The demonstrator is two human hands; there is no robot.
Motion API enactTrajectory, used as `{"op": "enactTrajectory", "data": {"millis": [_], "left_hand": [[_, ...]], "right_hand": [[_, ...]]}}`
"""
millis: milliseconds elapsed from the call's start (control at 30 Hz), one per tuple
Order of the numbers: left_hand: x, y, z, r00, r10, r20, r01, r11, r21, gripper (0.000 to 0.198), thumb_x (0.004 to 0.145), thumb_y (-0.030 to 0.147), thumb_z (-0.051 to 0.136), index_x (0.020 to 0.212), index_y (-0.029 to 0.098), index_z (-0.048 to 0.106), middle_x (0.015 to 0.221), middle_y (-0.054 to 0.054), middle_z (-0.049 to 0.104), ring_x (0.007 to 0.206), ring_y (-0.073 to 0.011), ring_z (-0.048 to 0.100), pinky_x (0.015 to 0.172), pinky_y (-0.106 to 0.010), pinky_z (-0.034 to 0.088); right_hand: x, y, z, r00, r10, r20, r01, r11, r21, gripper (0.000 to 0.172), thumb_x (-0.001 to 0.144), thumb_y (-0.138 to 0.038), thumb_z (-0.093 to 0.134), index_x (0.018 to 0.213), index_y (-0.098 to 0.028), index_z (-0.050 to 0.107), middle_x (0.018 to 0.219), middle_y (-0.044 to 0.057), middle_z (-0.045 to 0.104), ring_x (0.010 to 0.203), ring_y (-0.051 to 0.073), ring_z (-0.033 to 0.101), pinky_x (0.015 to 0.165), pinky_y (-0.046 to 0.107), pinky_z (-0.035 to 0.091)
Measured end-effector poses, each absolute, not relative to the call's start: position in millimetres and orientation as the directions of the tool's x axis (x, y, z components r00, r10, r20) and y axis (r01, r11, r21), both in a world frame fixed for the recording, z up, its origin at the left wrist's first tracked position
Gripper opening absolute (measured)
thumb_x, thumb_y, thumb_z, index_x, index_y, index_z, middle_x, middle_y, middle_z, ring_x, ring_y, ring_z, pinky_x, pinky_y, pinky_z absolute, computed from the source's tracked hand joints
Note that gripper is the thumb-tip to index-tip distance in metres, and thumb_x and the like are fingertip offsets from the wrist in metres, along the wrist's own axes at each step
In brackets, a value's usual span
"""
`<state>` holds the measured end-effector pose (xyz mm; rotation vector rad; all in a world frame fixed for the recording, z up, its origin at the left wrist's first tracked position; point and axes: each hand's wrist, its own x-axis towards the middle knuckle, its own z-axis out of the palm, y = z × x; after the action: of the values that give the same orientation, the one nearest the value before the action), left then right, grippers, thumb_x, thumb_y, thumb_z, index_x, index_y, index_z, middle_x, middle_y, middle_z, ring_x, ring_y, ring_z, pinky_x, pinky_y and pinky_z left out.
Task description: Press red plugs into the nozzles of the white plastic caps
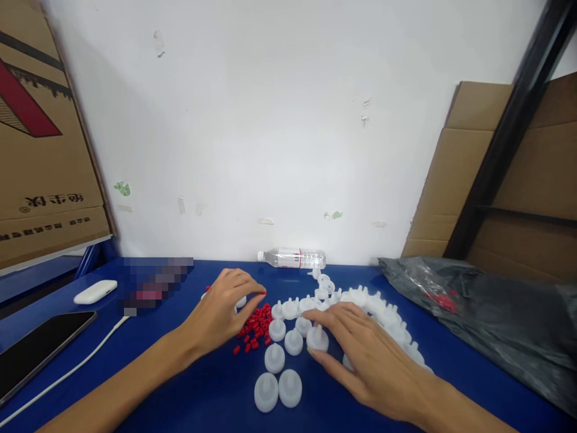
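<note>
My left hand [225, 307] hovers over a heap of small red caps [256, 325], thumb and forefinger pinched on one small red cap [264, 293]. Toward the right, my right hand [367, 355] has its thumb and fingers around a white nozzle cap [318, 340], whose spout points up. Several more white nozzle caps stand between my hands, two of them nearest me [290, 388]. A curved cluster of white nozzle caps [391, 319] extends behind and to the right of my right hand, which partly hides it. Another white piece is partly covered by my left hand.
A clear plastic bottle [300, 258] lies by the wall. At left are a phone [42, 346], a white earbud case [95, 292] and a white cable [85, 364]. A grey plastic bag [496, 325] lies at right. Cardboard boxes [49, 174] flank the blue table [216, 385].
</note>
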<state>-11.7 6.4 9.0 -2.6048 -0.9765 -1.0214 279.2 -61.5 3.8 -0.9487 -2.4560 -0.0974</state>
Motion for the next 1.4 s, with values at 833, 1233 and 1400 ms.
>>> {"op": "enactTrajectory", "data": {"millis": [833,1233,1400], "left_hand": [[35.2,-39.4,4.1,0.62,0.328,0.713,0.222,-0.945,0.241,0.024,0.097,0.005,0.061,0.115,0.021,0.067,0.102,-0.002,0.077,0.096,-0.0154,0.071,0.088,-0.034,0.046],[30.0,-36.6,3.7,0.647,0.296,0.703,0.295,-0.947,0.128,0.017,0.1,0.008,0.057,0.112,0.017,0.064,0.094,-0.003,0.074,0.088,-0.0167,0.065,0.082,-0.034,0.043],[26.7,-33.1,-2.2,0.677,0.288,0.678,0.335,-0.94,0.065,0.019,0.101,0.008,0.055,0.116,0.017,0.062,0.095,-0.005,0.072,0.09,-0.0189,0.063,0.082,-0.036,0.042]], "right_hand": [[279.2,-62.8,-4.3,-0.628,0.587,0.511,0.583,0.79,-0.19,0.049,0.102,-0.021,0.056,0.148,-0.027,0.038,0.123,0.008,0.071,0.109,0.023,0.071,0.091,0.039,0.061],[275.7,-61.8,-5.0,-0.592,0.506,0.627,0.538,0.827,-0.16,0.047,0.103,-0.022,0.055,0.147,-0.026,0.04,0.125,0.007,0.068,0.111,0.02,0.069,0.095,0.034,0.059],[275.7,-65.0,-5.4,-0.558,0.471,0.683,0.509,0.845,-0.166,0.044,0.101,-0.023,0.06,0.143,-0.025,0.044,0.118,0.007,0.068,0.103,0.019,0.07,0.088,0.03,0.06]]}}
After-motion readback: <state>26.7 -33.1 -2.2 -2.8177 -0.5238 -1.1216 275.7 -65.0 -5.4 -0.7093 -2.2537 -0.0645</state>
